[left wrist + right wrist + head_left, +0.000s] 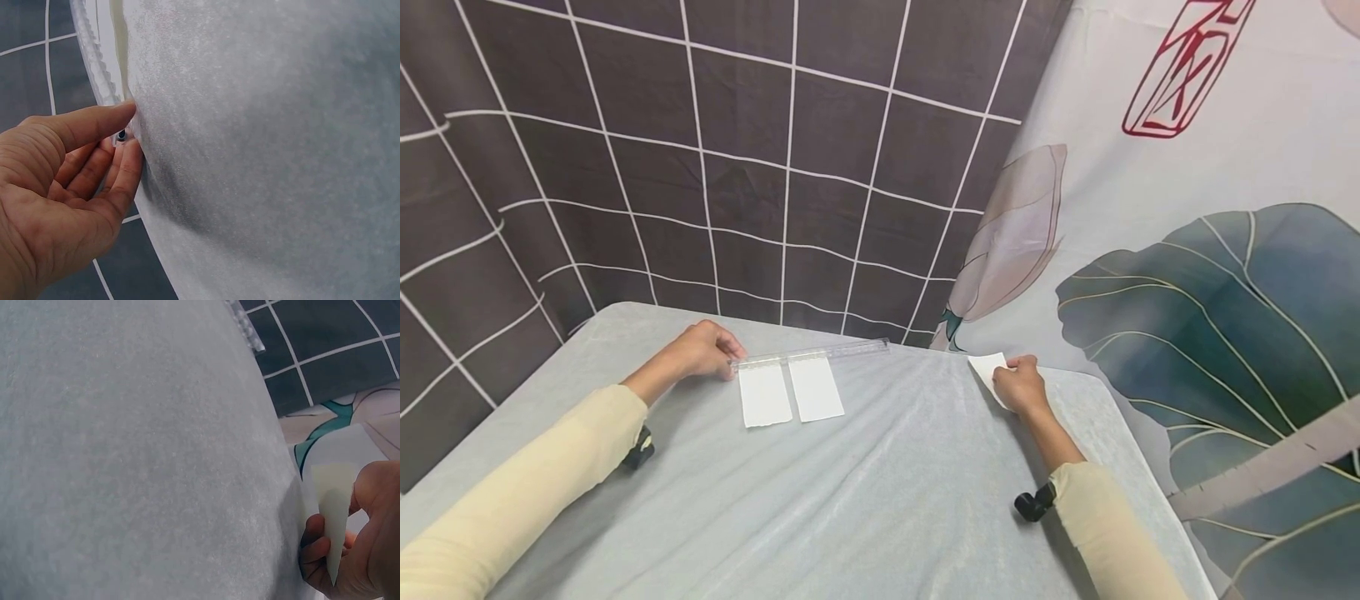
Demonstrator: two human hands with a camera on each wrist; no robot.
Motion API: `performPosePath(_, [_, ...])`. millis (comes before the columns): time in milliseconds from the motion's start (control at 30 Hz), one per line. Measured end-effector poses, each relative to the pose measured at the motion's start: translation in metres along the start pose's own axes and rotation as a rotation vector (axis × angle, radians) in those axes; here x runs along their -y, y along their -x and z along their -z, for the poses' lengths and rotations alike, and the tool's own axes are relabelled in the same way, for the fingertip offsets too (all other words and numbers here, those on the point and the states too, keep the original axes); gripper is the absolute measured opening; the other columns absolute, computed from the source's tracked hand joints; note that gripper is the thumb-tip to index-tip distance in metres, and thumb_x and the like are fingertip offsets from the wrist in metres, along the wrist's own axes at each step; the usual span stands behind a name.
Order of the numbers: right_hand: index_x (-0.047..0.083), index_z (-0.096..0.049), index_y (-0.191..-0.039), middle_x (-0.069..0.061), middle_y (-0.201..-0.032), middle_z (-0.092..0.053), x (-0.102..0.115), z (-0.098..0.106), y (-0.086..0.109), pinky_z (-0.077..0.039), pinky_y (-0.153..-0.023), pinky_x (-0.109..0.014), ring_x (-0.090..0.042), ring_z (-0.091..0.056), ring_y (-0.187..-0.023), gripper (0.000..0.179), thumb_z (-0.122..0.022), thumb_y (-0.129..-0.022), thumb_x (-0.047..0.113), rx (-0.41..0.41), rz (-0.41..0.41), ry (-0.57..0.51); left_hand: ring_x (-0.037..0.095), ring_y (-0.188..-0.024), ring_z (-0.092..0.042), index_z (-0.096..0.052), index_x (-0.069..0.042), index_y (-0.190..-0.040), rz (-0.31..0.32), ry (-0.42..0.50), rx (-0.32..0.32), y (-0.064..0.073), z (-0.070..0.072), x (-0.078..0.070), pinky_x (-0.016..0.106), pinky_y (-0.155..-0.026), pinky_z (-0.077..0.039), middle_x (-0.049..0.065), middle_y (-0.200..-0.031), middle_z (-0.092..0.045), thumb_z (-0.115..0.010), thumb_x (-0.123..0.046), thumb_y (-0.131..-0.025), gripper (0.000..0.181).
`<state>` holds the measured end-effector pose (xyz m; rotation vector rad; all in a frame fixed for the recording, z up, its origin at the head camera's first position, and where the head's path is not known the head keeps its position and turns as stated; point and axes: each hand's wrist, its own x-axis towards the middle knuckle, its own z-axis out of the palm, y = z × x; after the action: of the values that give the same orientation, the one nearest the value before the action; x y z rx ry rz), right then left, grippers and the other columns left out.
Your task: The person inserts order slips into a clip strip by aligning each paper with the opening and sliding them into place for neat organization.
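Note:
A clear plastic ruler (857, 347) lies across the top edges of two white paper pieces, the left paper (765, 396) and the right paper (817, 390), with a narrow gap between them. My left hand (706, 348) pinches the ruler's left end between thumb and fingers; the left wrist view shows this ruler end (100, 78) at the fingertips. Over at the table's right side, my right hand (1021, 385) grips another piece of white paper (987, 369) by its edge. From the right wrist, that paper (334, 494) appears tilted up, its lower part between thumb and fingers.
A pale grey cloth (880, 500) with soft creases covers the table. Behind it hangs a dark curtain (737, 100) with a white grid, and on the right a white curtain (1097, 183) with leaf prints. Small black cameras are strapped at both wrists.

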<state>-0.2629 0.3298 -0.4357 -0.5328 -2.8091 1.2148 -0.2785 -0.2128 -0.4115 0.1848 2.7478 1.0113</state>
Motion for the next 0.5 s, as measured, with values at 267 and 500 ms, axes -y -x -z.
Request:
performPosePath(267, [-0.008, -0.041, -0.149, -0.041, -0.15, -0.054, 0.0059, -0.002, 0.0018, -0.044, -0.121, -0.062, -0.052, -0.054, -0.14, 0.059, -0.051, -0.099, 0.02, 0.022, -0.003, 0.007, 0.025, -0.093, -0.074, -0.084, 0.005, -0.111, -0.002, -0.009, 0.0, -0.0006, 0.0009, 0.0007, 0.029, -0.082, -0.055, 0.018, -0.104, -0.084, -0.085, 0.008, -0.07, 0.041])
performPosePath(500, [-0.006, -0.043, -0.147, -0.04, -0.15, -0.056, 0.0093, -0.0072, 0.0037, -0.045, -0.119, -0.059, -0.049, -0.056, -0.136, 0.056, -0.052, -0.098, 0.019, 0.028, -0.005, 0.016, 0.024, -0.093, -0.074, -0.084, 0.004, -0.11, -0.004, -0.013, 0.0, -0.0016, 0.0004, 0.001, 0.029, -0.082, -0.055, 0.018, -0.105, -0.084, -0.085, 0.008, -0.07, 0.041])
